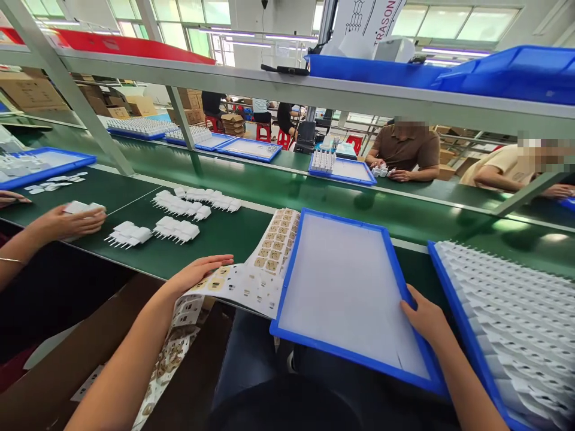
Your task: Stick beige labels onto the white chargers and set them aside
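A white tray with a blue rim lies tilted over the front edge of the green table, and my right hand grips its right rim, thumb on top. Left of it, my left hand rests on a sheet of stickers, fingers stretched out and nearly flat. The sheet carries rows of tan labels at the back, runs partly under the tray's left side and hangs down over the table edge.
Groups of white plug-like parts lie left on the green table. A full blue tray stands at the right. A person's hand holds white parts at the left. Metal shelf overhead; other people sit across.
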`<state>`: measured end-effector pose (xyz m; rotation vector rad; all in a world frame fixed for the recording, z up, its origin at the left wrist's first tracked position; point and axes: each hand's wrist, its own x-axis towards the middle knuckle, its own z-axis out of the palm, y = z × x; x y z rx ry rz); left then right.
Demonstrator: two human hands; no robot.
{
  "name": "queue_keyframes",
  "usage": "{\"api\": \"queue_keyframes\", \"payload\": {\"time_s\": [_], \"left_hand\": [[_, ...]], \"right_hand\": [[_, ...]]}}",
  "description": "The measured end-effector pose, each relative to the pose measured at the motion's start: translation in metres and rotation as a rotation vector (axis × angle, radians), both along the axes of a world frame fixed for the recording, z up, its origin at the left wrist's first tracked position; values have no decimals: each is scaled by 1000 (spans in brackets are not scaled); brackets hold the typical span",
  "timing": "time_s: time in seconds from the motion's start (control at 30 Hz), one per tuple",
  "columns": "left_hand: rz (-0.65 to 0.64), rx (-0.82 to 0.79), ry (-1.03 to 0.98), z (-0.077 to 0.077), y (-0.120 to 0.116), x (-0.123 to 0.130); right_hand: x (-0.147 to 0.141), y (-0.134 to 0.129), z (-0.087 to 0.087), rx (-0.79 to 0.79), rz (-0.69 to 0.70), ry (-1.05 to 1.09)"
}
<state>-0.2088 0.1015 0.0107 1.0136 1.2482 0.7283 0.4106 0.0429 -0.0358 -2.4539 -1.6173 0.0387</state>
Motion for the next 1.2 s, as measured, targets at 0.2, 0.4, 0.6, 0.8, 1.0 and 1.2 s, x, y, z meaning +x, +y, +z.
{"api": "queue_keyframes", "payload": {"time_s": [0.2, 0.4, 0.6, 0.8, 1.0, 1.2], "left_hand": [[-193, 24, 93, -3, 27, -8], [-106, 27, 97, -3, 17, -51], [43, -8, 40, 13, -3, -88], [-98, -104, 134, 34, -18, -104], [-183, 36, 486, 30, 17, -66], [-105, 60, 584, 14, 41, -49]], "right_hand": [[-47, 13, 14, -112, 26, 61], [-104, 31, 16, -70, 126, 76], [-83, 38, 12, -51, 136, 68], [-139, 41, 71, 203, 363, 89], [-346, 78, 102, -155, 753, 683], [-438, 122, 79, -161, 622, 559]]}}
